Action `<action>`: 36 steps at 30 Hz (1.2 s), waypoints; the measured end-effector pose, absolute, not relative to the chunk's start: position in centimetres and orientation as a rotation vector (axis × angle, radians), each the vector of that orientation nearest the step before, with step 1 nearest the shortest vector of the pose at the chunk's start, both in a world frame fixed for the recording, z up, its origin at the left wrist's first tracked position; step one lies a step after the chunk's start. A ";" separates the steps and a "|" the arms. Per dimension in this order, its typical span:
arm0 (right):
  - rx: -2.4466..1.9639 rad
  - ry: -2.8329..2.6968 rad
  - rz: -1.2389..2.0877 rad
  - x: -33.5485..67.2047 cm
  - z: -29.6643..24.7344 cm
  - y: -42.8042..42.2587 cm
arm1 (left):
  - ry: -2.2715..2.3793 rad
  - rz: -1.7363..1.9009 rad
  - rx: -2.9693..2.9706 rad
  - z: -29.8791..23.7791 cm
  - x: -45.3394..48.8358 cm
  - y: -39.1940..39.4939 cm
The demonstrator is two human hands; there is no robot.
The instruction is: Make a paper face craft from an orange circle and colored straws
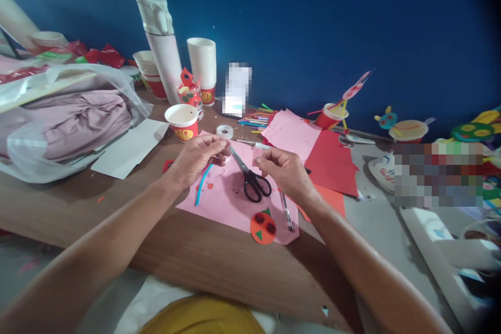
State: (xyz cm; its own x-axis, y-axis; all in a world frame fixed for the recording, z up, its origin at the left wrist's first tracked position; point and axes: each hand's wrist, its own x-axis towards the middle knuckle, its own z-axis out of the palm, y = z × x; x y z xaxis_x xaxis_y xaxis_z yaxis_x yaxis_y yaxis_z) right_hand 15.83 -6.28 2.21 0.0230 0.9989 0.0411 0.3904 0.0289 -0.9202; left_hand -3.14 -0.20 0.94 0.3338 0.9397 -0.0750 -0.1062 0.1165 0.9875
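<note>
My left hand hovers over a pink paper sheet with its fingers pinched together; what they hold is too small to make out. My right hand is closed on a small pink paper piece. Between the two hands lie black-handled scissors on the pink sheet. A blue paper strip lies below my left hand. An orange paper disc with red dots and green triangles rests at the sheet's near edge. A pen lies by my right wrist.
A clear tape roll and a red-and-white paper cup stand behind the hands. Stacked cups, a white flask, coloured pencils, red paper and paper-cup crafts crowd the back. A bagged cloth bundle fills the left.
</note>
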 end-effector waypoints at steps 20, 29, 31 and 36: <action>-1.413 -1.326 1.132 15.8 0.5 -5.6 | 1.171 0.750 1.893 2.0 -4.2 0.5; -1.398 -1.509 1.137 15.4 0.9 -6.0 | 1.284 0.242 2.500 -0.4 -3.9 -0.4; -1.414 -1.525 1.114 15.5 1.0 -6.0 | 1.249 0.237 2.582 -0.7 -3.9 -0.6; -1.396 -1.527 1.131 15.6 0.9 -6.1 | 1.219 0.273 2.490 0.5 -4.0 -1.1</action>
